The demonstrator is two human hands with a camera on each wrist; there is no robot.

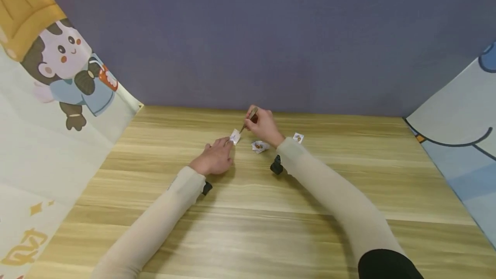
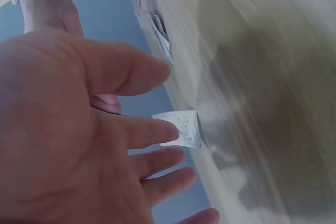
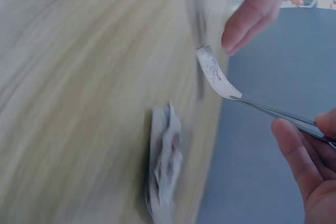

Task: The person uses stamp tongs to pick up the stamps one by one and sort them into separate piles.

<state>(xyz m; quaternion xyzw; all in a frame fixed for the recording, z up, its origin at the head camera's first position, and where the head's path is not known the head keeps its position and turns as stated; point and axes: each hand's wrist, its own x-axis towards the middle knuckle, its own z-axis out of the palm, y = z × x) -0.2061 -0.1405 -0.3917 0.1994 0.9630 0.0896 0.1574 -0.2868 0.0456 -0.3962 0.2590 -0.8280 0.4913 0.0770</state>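
My right hand (image 1: pixel 267 127) pinches a pair of tweezers (image 3: pixel 286 116) between thumb and fingers. The tweezer tips hold one edge of a small white printed paper piece (image 3: pixel 218 77), which looks bent in the right wrist view. My left hand (image 1: pixel 215 157) lies low over the table, palm down with its fingers extended. Its index finger overlaps the paper (image 2: pixel 188 128) in the left wrist view; whether it touches, I cannot tell. Below my right hand sits a small pile of crumpled, printed white pieces (image 1: pixel 260 146).
Another small printed square (image 1: pixel 298 137) lies beside my right sleeve. The wood-grain table (image 1: pixel 252 227) meets a dark blue-grey panel (image 1: pixel 271 42) just behind my hands. Printed cloths with cartoon figures hang at left (image 1: pixel 38 158) and right (image 1: pixel 457 106).
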